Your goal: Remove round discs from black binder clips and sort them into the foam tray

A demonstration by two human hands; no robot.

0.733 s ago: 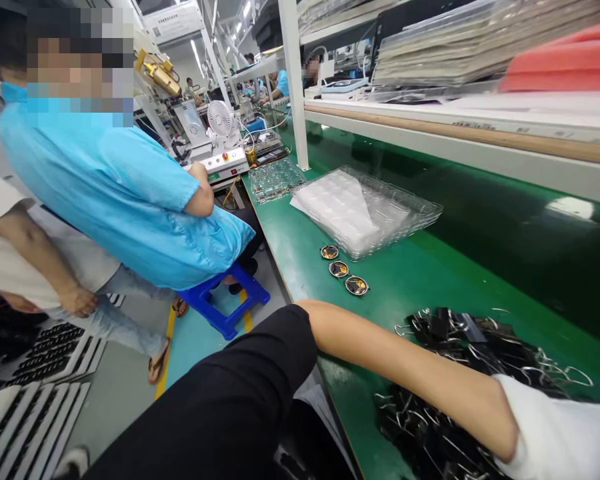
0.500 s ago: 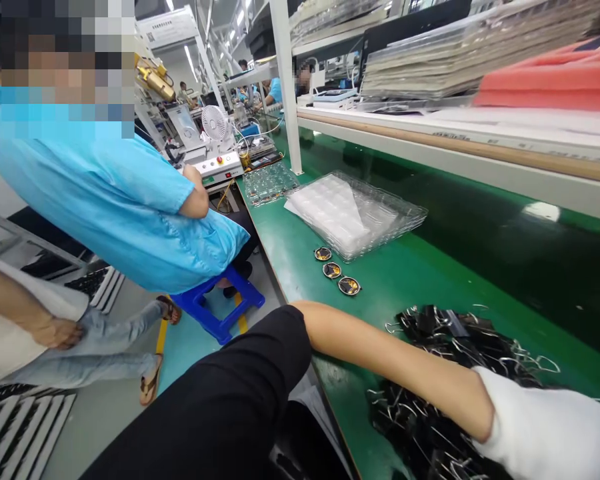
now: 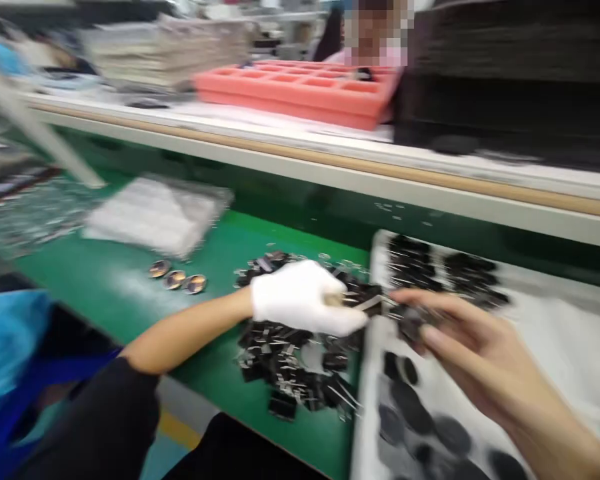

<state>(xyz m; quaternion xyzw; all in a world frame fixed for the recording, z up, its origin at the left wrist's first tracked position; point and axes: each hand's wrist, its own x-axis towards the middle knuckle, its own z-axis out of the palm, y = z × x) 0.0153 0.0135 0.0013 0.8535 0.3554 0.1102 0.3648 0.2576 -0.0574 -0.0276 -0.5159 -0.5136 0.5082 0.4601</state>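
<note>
The picture is smeared by motion. My left hand [image 3: 305, 297], in a white glove, is curled over a heap of black binder clips [image 3: 290, 360] on the green bench and pinches what looks like one clip at its fingertips. My bare right hand [image 3: 460, 340] meets it from the right, its fingers closed round a small dark piece [image 3: 411, 325]. Both hands hover at the left edge of a white tray [image 3: 367, 373] that holds dark round discs [image 3: 415, 417] and rows of black parts [image 3: 445, 267].
Three shiny round discs [image 3: 177, 278] lie on the green bench [image 3: 105, 287] to the left. Clear plastic trays [image 3: 155, 213] sit behind them. A pink foam tray [image 3: 305, 90] rests on the shelf above, with a person [image 3: 375, 30] behind it. A blue sleeve [image 3: 10, 340] shows at lower left.
The view has swung right, away from the people on the left. My gloved left hand now sits curled over the clip heap, and my right hand and the white tray have come into view.
</note>
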